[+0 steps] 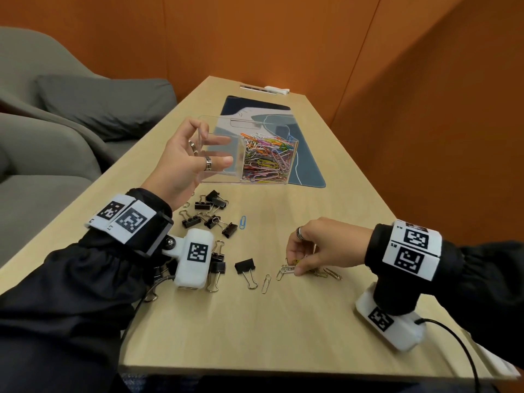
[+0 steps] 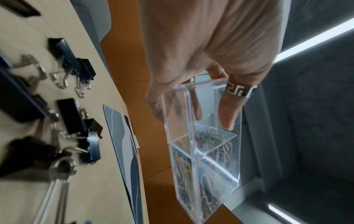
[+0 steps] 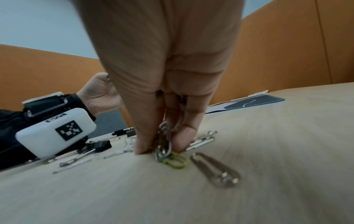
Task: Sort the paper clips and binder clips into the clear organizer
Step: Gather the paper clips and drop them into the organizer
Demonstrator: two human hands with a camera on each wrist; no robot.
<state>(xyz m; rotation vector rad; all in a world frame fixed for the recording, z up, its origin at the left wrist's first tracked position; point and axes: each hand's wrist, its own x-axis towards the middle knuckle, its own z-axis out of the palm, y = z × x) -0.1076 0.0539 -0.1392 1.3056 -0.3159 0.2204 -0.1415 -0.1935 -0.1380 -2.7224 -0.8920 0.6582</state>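
- Left hand (image 1: pixel 181 163) wrapped round end wall of clear organizer (image 1: pixel 224 177), fingers and thumb clamped on the acrylic; organizer lifted and tilted above desk (image 1: pixel 297 321), partly over the blue mat (image 1: pixel 306 165).
- Near left compartment, the one under the fingers, looks empty; no binder clips inside as far as visible.
- Right compartment packed with coloured paper clips (image 1: pixel 266 157); that half judged mostly done.
- Black binder clips (image 1: pixel 211 215) all loose on desk below left hand, more by the left wrist camera (image 1: pixel 192 262), one lone binder clip (image 1: pixel 245 268) further right; none sorted, the larger part left.
- Single blue paper clip (image 1: pixel 242 222) and one silver paper clip (image 1: pixel 266 283) lying apart on desk, not collected.
- Right hand (image 1: pixel 320 245) down on desk, fingertips (image 3: pixel 142 147) pinching small bunch of silver clips plus a yellow-green clip (image 3: pixel 175 162); a few more silver ones lying just beside it.
- Overall: paper clips nearly finished, binder clips not begun.
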